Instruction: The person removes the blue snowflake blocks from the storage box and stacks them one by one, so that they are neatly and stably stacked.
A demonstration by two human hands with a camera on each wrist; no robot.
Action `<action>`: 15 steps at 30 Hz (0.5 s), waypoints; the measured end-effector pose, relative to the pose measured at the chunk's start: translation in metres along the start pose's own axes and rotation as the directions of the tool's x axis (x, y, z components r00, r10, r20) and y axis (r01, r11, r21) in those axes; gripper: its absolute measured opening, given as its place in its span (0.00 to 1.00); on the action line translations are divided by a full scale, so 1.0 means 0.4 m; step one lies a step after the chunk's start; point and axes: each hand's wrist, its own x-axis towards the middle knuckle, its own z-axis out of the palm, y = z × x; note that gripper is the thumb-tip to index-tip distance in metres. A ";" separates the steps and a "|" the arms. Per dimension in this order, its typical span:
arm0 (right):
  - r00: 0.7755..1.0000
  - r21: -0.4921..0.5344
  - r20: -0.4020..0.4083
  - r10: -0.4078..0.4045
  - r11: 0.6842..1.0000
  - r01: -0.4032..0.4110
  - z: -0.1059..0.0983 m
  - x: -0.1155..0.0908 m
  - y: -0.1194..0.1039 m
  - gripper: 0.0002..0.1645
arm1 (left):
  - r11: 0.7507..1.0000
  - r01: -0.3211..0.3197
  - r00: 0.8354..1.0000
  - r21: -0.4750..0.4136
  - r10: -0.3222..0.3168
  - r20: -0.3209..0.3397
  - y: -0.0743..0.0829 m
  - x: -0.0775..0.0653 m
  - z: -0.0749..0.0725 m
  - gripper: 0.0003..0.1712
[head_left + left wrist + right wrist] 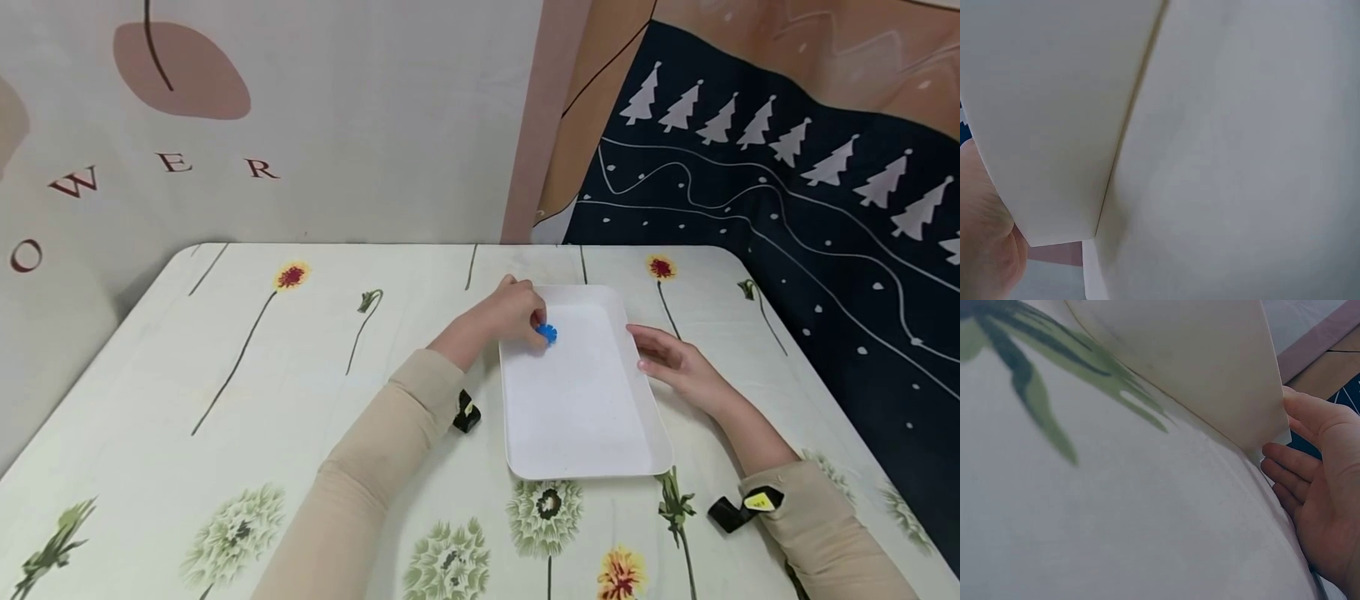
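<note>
A white rectangular tray (581,408) lies on the flowered tablecloth. Over its far left part, my left hand (510,312) pinches a small blue notched disc (547,335) between thumb and fingers. At the tray's right side is my right hand (682,367), its fingers extended along the rim. From the right wrist, the fingers of that hand (1329,494) appear against the tray's outer wall (1210,369). The left wrist view has the tray's side (1054,125) filling the left half, part of the left hand (985,225) behind it, and the disc hidden.
The tablecloth (300,367) spreads around the tray, printed with flowers. Black straps (467,412) hang at both sleeves. Behind the table stand a pale lettered cloth (360,125) and a dark cloth with printed trees (787,208).
</note>
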 end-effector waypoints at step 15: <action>1.000 0.002 -0.002 0.017 1.000 -0.017 0.001 0.001 0.001 0.32 | 0.986 -0.051 0.990 -0.158 0.029 -0.139 0.003 -0.023 -0.009 0.14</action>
